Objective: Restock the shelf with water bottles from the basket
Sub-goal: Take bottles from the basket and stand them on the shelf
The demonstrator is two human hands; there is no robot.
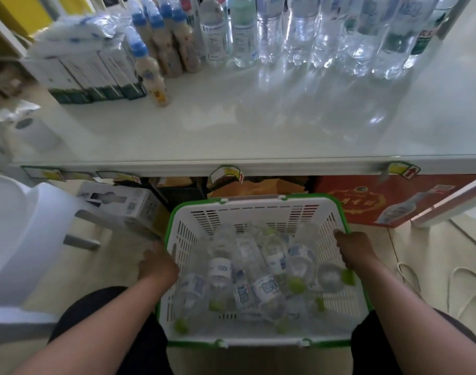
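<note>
Both hands [353, 253] grip basket [256, 212]; red carton [394, 201] behind

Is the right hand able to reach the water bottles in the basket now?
Probably yes. The right hand grips the right rim of the basket, whose top is open, and the water bottles lie uncovered just beside and below it. It must only let go of the rim first.

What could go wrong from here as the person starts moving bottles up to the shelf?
1. The water bottles lie jumbled in the basket, so pulling one out may drag or roll others.
2. The standing bottles crowd the back of the shelf; a new one set close could topple them.
3. Both the left hand and right hand hold the basket rim; freeing one might tilt it.
</note>
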